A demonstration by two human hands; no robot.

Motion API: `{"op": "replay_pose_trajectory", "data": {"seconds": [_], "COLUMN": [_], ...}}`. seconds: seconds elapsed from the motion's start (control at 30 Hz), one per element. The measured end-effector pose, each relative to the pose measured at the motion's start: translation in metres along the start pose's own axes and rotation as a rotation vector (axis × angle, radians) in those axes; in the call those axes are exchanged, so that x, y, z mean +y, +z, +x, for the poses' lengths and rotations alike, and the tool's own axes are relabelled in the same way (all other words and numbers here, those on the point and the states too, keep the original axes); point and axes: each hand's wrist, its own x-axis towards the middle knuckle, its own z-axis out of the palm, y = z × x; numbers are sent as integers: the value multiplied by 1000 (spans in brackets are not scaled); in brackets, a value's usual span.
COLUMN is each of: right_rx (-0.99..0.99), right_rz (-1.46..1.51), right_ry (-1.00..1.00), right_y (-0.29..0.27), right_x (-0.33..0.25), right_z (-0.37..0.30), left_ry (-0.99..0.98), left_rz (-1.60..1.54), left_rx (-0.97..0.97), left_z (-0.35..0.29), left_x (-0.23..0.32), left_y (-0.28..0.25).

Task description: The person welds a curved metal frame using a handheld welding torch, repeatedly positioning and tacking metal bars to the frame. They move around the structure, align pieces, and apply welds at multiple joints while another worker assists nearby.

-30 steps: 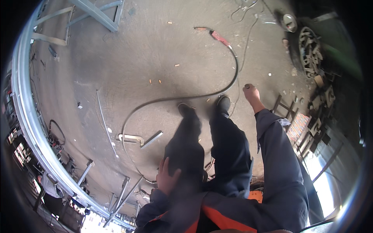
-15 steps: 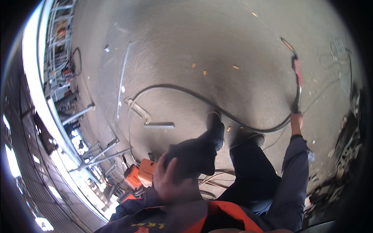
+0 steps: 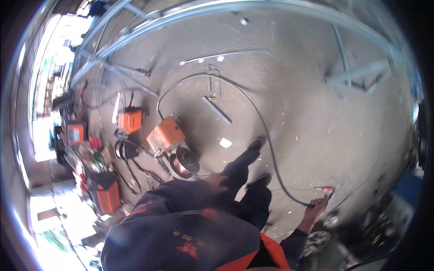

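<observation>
My right hand [image 3: 318, 206], low on the right, is closed round the black cable [image 3: 267, 131] of a welding torch [image 3: 327, 190] with a red handle. The cable loops over the floor to an orange wire feeder [image 3: 166, 134] on my left, which carries a wire spool [image 3: 184, 161]. My left hand [image 3: 217, 183] is by my left thigh, with nothing visible in it and its fingers slightly blurred but apart. My legs stand between the feeder and the torch.
A long steel frame [image 3: 217, 10] crosses the far side. A short metal bar [image 3: 218, 110] and a longer strip [image 3: 226, 56] lie on the floor. Further orange machines [image 3: 129, 119] with cables stand on the left. Cluttered metal parts [image 3: 318, 241] lie at the lower right.
My body and view have turned left, bringing the feeder, spool and steel frame into view. My right hand still grips the torch cable, now lower in the picture; my left hand remains near my thigh.
</observation>
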Motion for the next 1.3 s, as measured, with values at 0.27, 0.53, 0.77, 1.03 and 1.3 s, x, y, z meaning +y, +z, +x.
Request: {"op": "replay_pose_trajectory", "data": {"seconds": [0.27, 0.53, 0.77, 1.03, 1.3], "right_rx": [-516, -1301, -1567, -1985, -2158], "right_rz": [-429, -931, -1277, -1144, -1083], "right_ry": [-428, -438, -343, 380, 698], "right_y": [229, 459, 647, 848, 991], "right_x": [-79, -35, 62, 207, 289], "right_z": [-288, -494, -642, -763, -915], "left_ry": [-340, -416, -295, 44, 765], "left_rz": [-811, -1147, -1549, -1470, -1850], "left_rx": [435, 661, 1015, 1097, 893], "left_z": [-135, -166, -205, -314, -398], "left_x": [-185, -294, -319, -417, -464], "left_y": [27, 24, -101, -378, -672]}}
